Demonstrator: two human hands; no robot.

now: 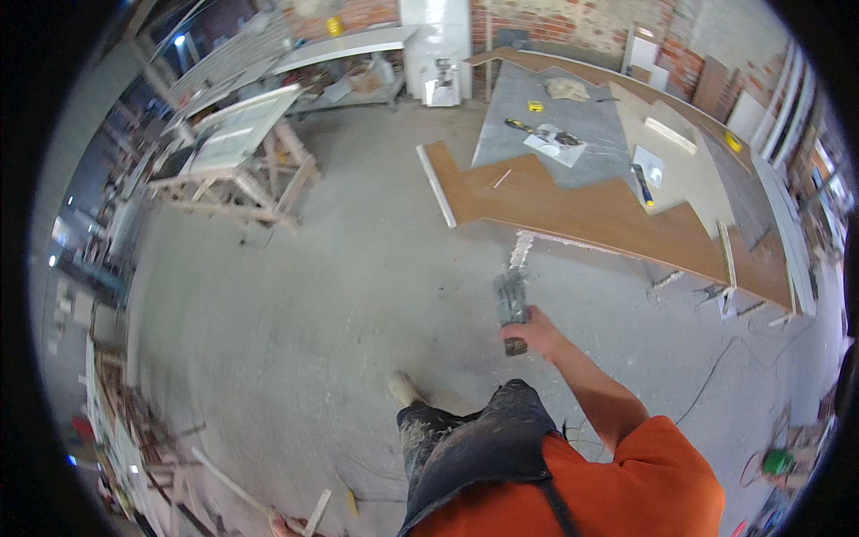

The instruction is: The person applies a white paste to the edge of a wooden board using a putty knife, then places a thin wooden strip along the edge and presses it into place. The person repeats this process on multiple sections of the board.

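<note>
My right hand, on an outstretched arm in an orange sleeve, is closed around a grey, blocky hand tool with a brown end; motion blur hides its exact kind. Just beyond it, a pale jagged strip runs up to the near edge of a brown zigzag-cut board. Low at the left, my left hand is mostly cut off by the picture's lower edge. It seems to grip the end of a long pale strip, with a shorter pale strip beside it.
The grey-topped worktable bears a yellow tape measure, a blue-handled tool, a white block and a crumpled cloth. A wooden trestle stands at the far left. A cable crosses the floor at the right.
</note>
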